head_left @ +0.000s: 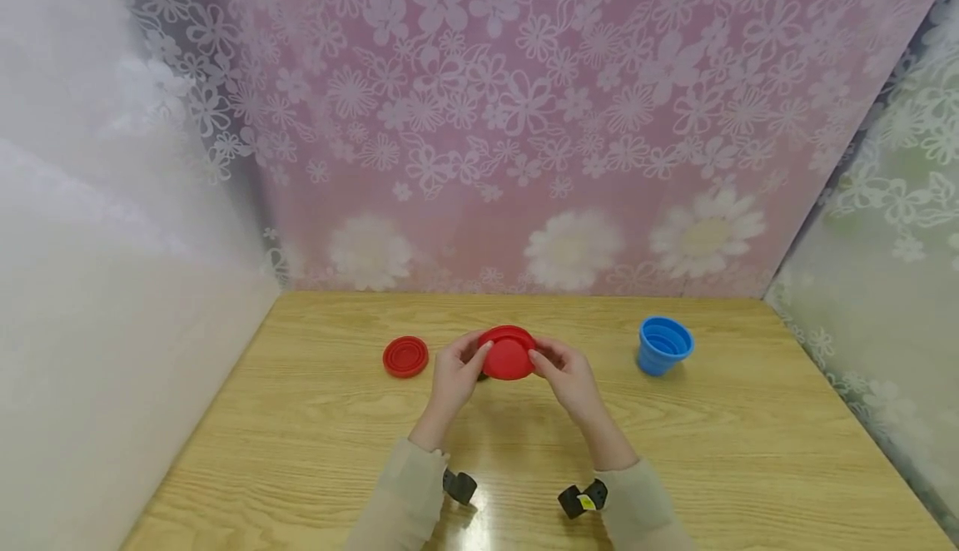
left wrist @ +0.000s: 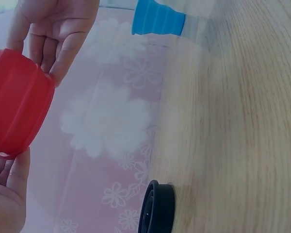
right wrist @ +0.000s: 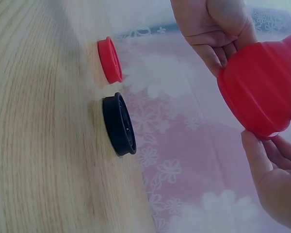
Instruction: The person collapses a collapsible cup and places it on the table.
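Observation:
A red collapsible cup (head_left: 509, 359) is held up above the table between both hands, its round base tilted toward the head camera. Stepped, partly expanded walls of this cup show in the left wrist view (left wrist: 17, 102) and the right wrist view (right wrist: 264, 85). My left hand (head_left: 454, 374) grips its left side, thumb on the near face and fingers behind. On the opposite side my right hand (head_left: 569, 374) pinches it the same way. Below the held cup stands a flattened black collapsible cup (right wrist: 119, 124), mostly hidden in the head view.
A flattened red collapsible cup (head_left: 405, 357) lies on the wooden table (head_left: 315, 451) left of the hands. Farther right stands an expanded blue collapsible cup (head_left: 664, 346). Flower-patterned panels (head_left: 509, 135) enclose the table at the back and sides.

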Demonstrator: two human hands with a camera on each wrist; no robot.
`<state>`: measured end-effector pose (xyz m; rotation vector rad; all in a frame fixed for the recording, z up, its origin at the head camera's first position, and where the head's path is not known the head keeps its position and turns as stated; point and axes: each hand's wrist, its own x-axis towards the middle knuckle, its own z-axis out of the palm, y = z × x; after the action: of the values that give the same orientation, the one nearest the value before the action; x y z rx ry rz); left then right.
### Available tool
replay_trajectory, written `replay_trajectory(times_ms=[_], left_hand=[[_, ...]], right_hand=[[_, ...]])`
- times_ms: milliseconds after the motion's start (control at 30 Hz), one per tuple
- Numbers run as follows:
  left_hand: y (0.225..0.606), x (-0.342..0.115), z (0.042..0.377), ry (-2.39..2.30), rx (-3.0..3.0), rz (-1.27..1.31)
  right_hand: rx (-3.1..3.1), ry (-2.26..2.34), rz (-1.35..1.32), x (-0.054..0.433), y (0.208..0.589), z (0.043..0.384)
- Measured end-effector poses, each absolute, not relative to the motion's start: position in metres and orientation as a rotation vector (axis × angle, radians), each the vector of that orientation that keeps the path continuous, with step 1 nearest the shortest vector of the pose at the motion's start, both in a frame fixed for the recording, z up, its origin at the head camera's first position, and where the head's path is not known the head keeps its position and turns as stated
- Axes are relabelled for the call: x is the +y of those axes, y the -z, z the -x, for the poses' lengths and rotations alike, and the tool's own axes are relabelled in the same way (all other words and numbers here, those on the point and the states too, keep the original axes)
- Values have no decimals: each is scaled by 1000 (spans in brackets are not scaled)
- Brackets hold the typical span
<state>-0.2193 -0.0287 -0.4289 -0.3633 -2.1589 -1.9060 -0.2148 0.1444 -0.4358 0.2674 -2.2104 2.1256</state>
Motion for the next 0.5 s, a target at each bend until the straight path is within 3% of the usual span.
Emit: replay_trajectory(times_ms=[300, 500], left_hand=[[449, -31, 231, 2276, -2042, 275], [440, -30, 224, 2410, -1969, 331]], right_hand=[[-2129, -2064, -160, 141, 438, 216], [-2109, -2038, -52, 142, 440, 220]])
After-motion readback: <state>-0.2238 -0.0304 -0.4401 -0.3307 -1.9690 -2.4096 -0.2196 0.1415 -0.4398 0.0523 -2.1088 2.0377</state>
